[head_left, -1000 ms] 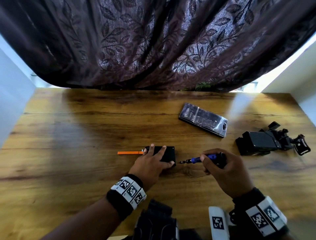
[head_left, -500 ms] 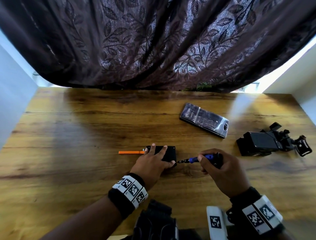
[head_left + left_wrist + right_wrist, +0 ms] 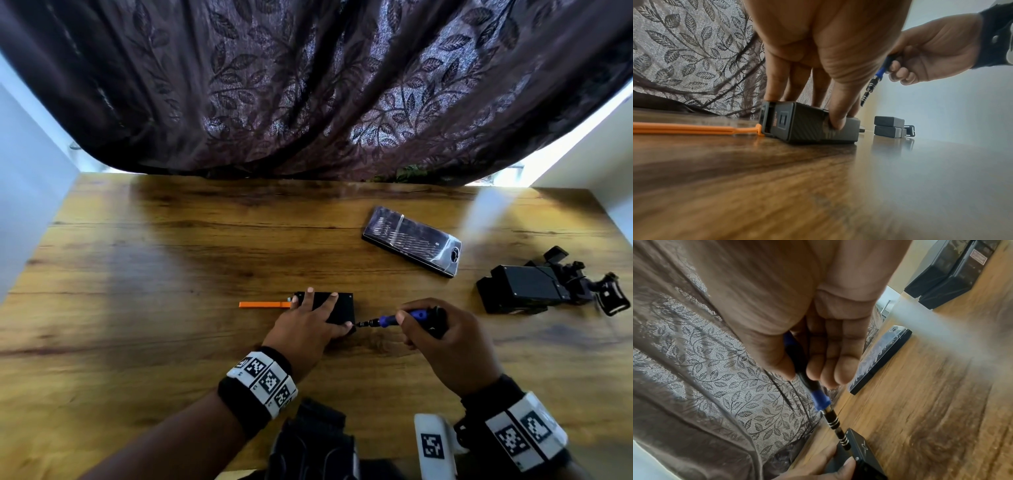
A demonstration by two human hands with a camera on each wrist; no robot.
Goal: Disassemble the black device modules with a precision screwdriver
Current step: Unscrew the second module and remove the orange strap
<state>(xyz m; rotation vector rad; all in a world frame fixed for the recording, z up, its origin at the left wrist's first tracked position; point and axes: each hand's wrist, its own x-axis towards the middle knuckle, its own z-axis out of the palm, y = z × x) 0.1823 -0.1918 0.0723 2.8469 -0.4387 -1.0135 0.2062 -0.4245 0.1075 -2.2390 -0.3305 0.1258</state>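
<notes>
A black device module (image 3: 342,306) lies flat on the wooden table (image 3: 171,274). My left hand (image 3: 308,322) holds it down, fingers pressing the top and thumb gripping the near side (image 3: 835,120). My right hand (image 3: 442,339) grips a blue-handled precision screwdriver (image 3: 404,317), its shaft slanting down to the left. The bit meets the module's near right corner (image 3: 861,449). In the left wrist view the screwdriver (image 3: 872,84) drops behind my left thumb, so its tip is hidden. An orange strip (image 3: 262,304) sticks out from the module's left end.
A clear-lidded bit case (image 3: 412,240) lies at the back right. More black modules with mounts and straps (image 3: 527,289) sit at the far right. A dark leaf-patterned curtain (image 3: 308,85) hangs over the table's far edge. Black gear (image 3: 308,442) sits at the near edge.
My right hand has brought the screwdriver a little to the left, closing the small gap between its tip and the module's corner. The left hand has stayed on the module.
</notes>
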